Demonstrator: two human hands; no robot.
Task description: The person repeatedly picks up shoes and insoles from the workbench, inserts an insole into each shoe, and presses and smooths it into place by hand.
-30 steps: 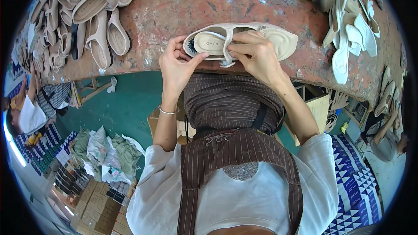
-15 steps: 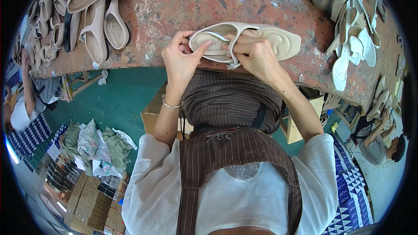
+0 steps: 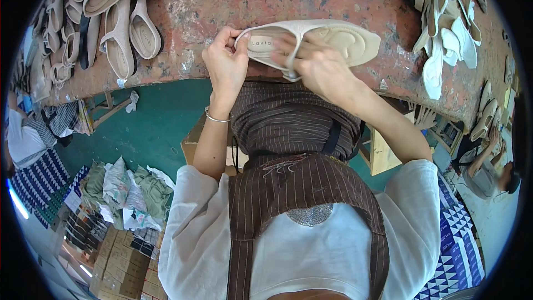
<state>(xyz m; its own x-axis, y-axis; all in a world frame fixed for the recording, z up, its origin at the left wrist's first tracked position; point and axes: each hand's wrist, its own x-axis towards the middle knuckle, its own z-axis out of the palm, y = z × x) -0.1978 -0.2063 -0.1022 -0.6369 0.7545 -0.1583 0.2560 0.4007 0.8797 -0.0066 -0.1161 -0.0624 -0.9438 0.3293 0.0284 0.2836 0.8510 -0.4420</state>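
Note:
A cream flat sandal with a strap lies at the near edge of a worn reddish worktable. My left hand pinches its heel end, thumb and fingers on the insole. My right hand grips the strap across the middle of the sandal, fingers curled over it. Both hands hold the same sandal just above my brown striped apron.
Several beige sandals are piled at the table's left, and white ones at the right. Below the table are a green floor, a heap of cloth, cardboard boxes and a wooden stool. Other people sit at far left and right.
The sandal and both hands have shifted slightly right and toward the table edge. My right hand's fingers have moved over the strap; the grip stays.

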